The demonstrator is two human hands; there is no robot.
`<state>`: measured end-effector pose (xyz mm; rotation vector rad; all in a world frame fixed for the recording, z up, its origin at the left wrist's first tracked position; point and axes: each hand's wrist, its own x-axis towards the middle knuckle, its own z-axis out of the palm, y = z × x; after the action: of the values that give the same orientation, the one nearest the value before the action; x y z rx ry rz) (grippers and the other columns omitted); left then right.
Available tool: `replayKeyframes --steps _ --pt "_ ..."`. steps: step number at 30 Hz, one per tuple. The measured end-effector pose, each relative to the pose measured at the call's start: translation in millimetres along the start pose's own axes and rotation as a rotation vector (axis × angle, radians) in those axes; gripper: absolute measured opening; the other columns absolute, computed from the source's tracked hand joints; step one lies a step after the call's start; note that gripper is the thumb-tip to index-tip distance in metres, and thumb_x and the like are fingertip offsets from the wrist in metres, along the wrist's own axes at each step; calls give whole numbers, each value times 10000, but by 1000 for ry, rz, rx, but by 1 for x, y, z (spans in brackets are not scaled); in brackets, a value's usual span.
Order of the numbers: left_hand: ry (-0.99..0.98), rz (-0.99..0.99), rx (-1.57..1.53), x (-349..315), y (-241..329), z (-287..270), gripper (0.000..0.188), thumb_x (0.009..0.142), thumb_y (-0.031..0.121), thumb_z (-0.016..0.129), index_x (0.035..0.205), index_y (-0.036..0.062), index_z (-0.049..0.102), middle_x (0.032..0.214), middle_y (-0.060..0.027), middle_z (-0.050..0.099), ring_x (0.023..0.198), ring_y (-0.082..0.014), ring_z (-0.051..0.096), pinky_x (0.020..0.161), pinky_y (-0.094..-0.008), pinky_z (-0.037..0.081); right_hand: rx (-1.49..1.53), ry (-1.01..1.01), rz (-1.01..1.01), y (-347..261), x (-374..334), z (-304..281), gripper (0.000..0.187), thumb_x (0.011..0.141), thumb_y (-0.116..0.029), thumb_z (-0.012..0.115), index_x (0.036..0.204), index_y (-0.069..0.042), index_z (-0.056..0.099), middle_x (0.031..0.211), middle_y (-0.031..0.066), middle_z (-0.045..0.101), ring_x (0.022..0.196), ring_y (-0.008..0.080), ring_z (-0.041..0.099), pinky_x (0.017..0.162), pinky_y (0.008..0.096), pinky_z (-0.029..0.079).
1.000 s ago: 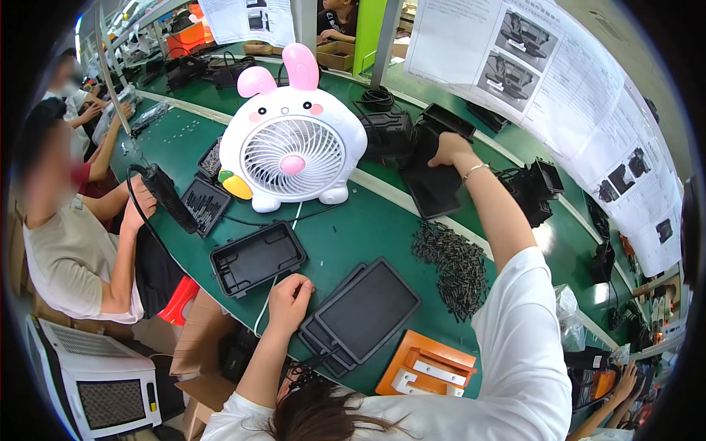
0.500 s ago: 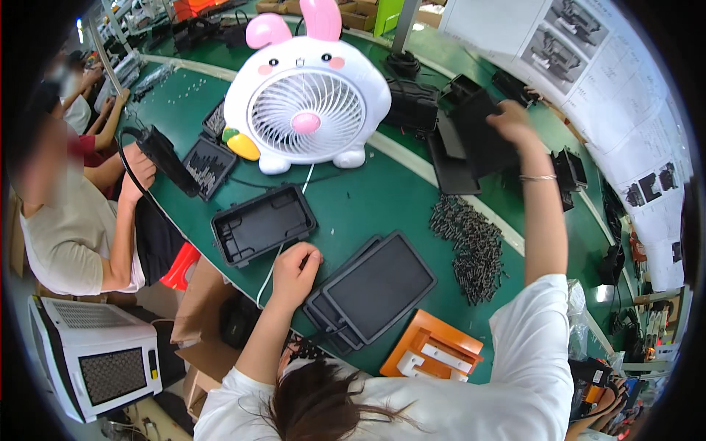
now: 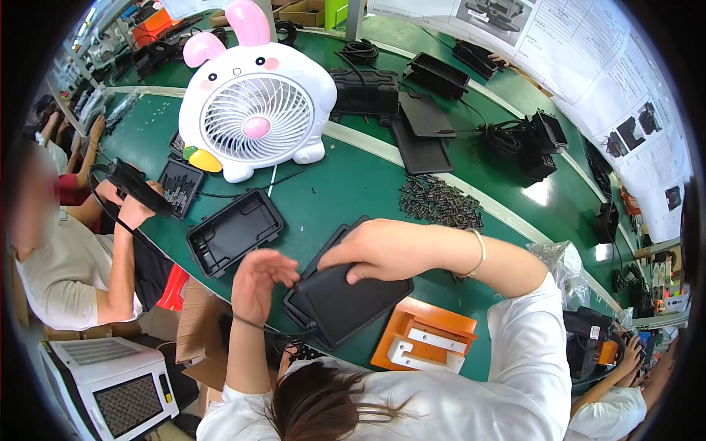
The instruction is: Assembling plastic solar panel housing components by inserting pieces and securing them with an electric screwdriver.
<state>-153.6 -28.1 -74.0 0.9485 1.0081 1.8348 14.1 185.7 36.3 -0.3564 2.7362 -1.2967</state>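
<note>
My right hand [image 3: 375, 250] reaches in from the right, fingers and thumb closed on the upper edge of a flat black rectangular panel [image 3: 360, 305]. The panel is over a stack of similar black panels [image 3: 298, 303], whose edges show at its left. My left hand [image 3: 262, 279] is raised just left of the stack, fingers loosely apart and nothing in them. A black cable [image 3: 276, 330] runs from that wrist area to the stack's lower edge. Beyond my left hand lies an open black box [image 3: 235, 232].
A white rabbit-shaped fan [image 3: 257, 103] stands at the far side. Black screws [image 3: 441, 202] are piled right of centre. An orange fixture with white blocks [image 3: 426, 338] sits near me. More black panels [image 3: 423, 140] and housings lie at the back. A co-worker [image 3: 88, 257] sits at left.
My right hand has come from the back right to the near stack, with a black panel in it. My left hand has lifted and its fingers have spread. The view has shifted.
</note>
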Motion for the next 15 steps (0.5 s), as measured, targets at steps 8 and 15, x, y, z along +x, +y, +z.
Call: replayKeyframes --steps 8,15 --pt "-54 -44 357 -31 17 8 566 815 391 697 1189 -11 558 1259 -158 529 1162 -265 508 990 -384 382 -829 691 1019 117 -48 -59 361 826 -355 644 951 -20 694 999 179 650 952 343 646 836 443 527" --pt "-403 144 1139 -31 65 51 645 599 334 829 1175 139 611 1330 -125 465 1219 -369 416 1025 -467 349 -467 740 1194 217 -114 -79 646 771 -402 741 1106 122 566 1103 302 625 1046 409 613 894 438 496"
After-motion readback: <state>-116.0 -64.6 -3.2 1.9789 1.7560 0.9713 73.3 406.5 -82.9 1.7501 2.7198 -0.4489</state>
